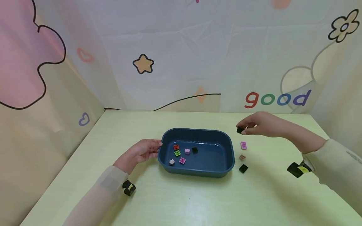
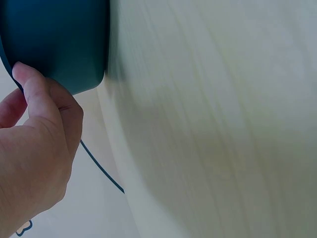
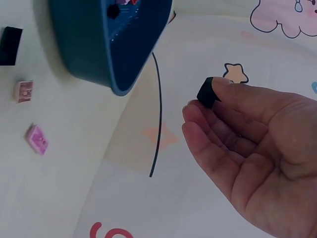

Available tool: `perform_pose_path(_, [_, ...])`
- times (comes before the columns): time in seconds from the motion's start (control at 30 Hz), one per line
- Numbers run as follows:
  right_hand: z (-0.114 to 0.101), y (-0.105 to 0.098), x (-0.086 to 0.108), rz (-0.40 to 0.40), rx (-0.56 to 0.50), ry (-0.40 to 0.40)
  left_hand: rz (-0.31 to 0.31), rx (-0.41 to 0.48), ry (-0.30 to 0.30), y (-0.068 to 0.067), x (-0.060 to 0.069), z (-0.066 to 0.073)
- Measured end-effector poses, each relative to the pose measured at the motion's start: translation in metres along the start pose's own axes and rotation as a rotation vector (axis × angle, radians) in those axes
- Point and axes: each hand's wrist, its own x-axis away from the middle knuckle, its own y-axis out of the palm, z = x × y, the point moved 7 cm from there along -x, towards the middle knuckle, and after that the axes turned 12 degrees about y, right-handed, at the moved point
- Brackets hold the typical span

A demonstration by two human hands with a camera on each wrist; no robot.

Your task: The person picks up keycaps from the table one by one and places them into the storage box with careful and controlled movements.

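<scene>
My left hand [image 1: 141, 150] grips the left rim of a dark blue rectangular basin [image 1: 195, 172], the thumb on the rim side and fingers curled against its wall. Small toy blocks lie inside: an orange-red block [image 1: 176, 147], a green block [image 1: 177, 153], a dark block [image 1: 194, 150], a whitish block [image 1: 172, 162] and two pink ones. To the right of the basin, above the table, my right hand [image 1: 264, 124] pinches a small black block [image 3: 207, 92] between thumb and fingers. The right wrist view shows this block held at the fingertips, apart from the basin.
On the table [image 1: 181, 201], right of the basin, lie a pink block [image 1: 243, 145], a brownish block [image 1: 242, 157] and a black block [image 1: 243, 169] in a rough column. A printed curtain [image 1: 181, 62] hangs behind and beside the table.
</scene>
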Motion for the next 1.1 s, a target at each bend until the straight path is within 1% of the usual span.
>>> perform_pose_path(0.17, [-0.013,-0.005,-0.008,-0.005,-0.015,-0.024,-0.002,0.003,0.000,-0.001,0.000,-0.001])
perform_pose_path(0.4, [-0.032,-0.013,-0.021,-0.020,-0.025,-0.093,0.003,0.006,-0.004,-0.001,-0.001,-0.002])
perform_pose_path(0.7, [-0.056,-0.019,-0.036,-0.065,0.017,-0.131,0.004,0.018,-0.010,-0.001,-0.001,-0.001])
perform_pose_path(0.87, [-0.070,-0.018,-0.045,-0.097,0.032,-0.145,-0.007,0.024,-0.006,0.000,-0.001,0.000])
perform_pose_path(1.1, [-0.083,-0.008,-0.062,-0.156,0.042,-0.163,-0.019,0.028,0.000,0.001,-0.001,-0.001])
